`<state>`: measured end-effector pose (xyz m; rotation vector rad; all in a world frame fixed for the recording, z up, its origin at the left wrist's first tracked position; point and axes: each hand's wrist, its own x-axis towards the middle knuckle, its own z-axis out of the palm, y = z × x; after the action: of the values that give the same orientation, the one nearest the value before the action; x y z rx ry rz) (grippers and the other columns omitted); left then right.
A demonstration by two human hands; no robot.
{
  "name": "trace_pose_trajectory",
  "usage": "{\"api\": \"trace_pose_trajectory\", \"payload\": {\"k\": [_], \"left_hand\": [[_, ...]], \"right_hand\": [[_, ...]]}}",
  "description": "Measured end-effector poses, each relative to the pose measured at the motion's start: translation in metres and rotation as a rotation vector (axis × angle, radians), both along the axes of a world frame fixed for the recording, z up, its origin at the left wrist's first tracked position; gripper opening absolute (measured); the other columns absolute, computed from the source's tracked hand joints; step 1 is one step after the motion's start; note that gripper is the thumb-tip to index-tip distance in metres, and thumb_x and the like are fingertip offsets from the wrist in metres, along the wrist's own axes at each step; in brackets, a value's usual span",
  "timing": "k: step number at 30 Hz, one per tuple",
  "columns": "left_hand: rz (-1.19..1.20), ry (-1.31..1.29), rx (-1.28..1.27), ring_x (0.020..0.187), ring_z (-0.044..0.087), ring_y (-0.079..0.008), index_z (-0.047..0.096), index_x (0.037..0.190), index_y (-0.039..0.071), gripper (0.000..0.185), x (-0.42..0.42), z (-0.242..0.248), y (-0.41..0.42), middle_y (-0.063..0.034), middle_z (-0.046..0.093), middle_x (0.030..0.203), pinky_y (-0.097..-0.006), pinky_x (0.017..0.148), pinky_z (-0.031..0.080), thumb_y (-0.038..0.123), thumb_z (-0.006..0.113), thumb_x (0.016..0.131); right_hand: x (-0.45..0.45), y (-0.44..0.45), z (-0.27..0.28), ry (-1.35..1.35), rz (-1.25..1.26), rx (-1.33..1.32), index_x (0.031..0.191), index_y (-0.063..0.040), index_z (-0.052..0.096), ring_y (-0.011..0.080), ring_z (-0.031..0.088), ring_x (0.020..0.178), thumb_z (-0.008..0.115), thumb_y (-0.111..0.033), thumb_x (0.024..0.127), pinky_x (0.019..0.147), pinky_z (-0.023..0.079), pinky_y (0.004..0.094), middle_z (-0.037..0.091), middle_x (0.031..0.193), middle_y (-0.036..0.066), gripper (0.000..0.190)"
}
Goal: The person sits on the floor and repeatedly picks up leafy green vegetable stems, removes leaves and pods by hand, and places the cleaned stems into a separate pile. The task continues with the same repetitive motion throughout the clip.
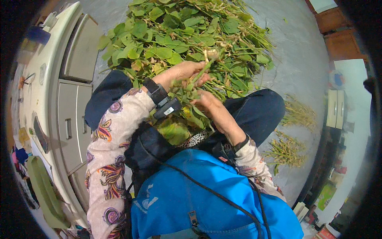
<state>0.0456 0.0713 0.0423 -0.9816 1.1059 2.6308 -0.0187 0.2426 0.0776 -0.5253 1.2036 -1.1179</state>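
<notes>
My left hand (183,73) is closed around a green stalk of a leafy bean plant (203,71), held above my lap. Close below it, my right hand (209,103) has its fingers on the lower, leafy part of the same plant, partly hidden by leaves. Beyond both hands lies a large heap of cut bean plants (179,38) with green leaves and pale pods. A broad yellow-green leaf (173,130) rests in my lap, under the hands.
Two small bundles of pod-bearing stalks, a nearer one (288,149) and a farther one (300,112), lie on the grey floor (295,59) at right. A cabinet (71,119) stands at left. Dark furniture (317,158) runs along the right.
</notes>
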Motion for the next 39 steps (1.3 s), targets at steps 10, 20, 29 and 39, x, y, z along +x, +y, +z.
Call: {"api": "trace_pose_trajectory", "payload": {"k": [10, 20, 29, 39], "left_hand": [[0.153, 0.339, 0.031, 0.056, 0.046, -0.0049, 0.047, 0.105, -0.002, 0.024, -0.004, 0.026, -0.016, -0.0033, 0.053, 0.078, -0.0173, 0.051, 0.045, 0.014, 0.045, 0.087], [0.089, 0.499, -0.429, 0.085, 0.053, -0.0112, 0.046, 0.112, 0.005, 0.036, -0.005, 0.03, 0.01, -0.0044, 0.056, 0.095, -0.0253, 0.075, 0.044, 0.024, 0.054, 0.082], [0.051, 0.391, -0.673, 0.088, 0.052, -0.0132, 0.04, 0.118, 0.003, 0.036, -0.012, 0.053, 0.021, -0.0083, 0.056, 0.102, -0.0269, 0.075, 0.043, 0.017, 0.047, 0.086], [0.076, 0.085, -0.526, 0.089, 0.048, -0.0097, 0.041, 0.119, 0.008, 0.036, 0.001, 0.057, -0.005, -0.0011, 0.055, 0.102, -0.0264, 0.081, 0.037, 0.024, 0.048, 0.086]], "right_hand": [[0.007, 0.017, -0.015, 0.995, 0.54, -0.319, 0.097, -0.002, 0.053, 0.0307, 0.055, 0.085, 0.049, -0.015, 0.08, 0.075, 0.043, 0.0349, 0.057, 0.09, 0.017, 0.022], [-0.018, -0.026, -0.004, 0.269, -0.073, -0.116, 0.09, -0.007, 0.046, 0.0049, 0.045, 0.053, 0.054, -0.023, 0.083, 0.045, 0.033, 0.0173, 0.049, 0.069, -0.003, 0.019], [-0.042, -0.014, 0.021, 0.249, -0.302, -0.2, 0.093, -0.004, 0.046, 0.0064, 0.046, 0.056, 0.048, -0.015, 0.085, 0.051, 0.038, 0.0187, 0.054, 0.077, 0.003, 0.014], [-0.206, 0.139, 0.029, 0.295, -0.953, -0.225, 0.096, -0.005, 0.047, 0.006, 0.038, 0.047, 0.046, -0.018, 0.086, 0.042, 0.034, 0.0205, 0.056, 0.072, 0.006, 0.016]]}}
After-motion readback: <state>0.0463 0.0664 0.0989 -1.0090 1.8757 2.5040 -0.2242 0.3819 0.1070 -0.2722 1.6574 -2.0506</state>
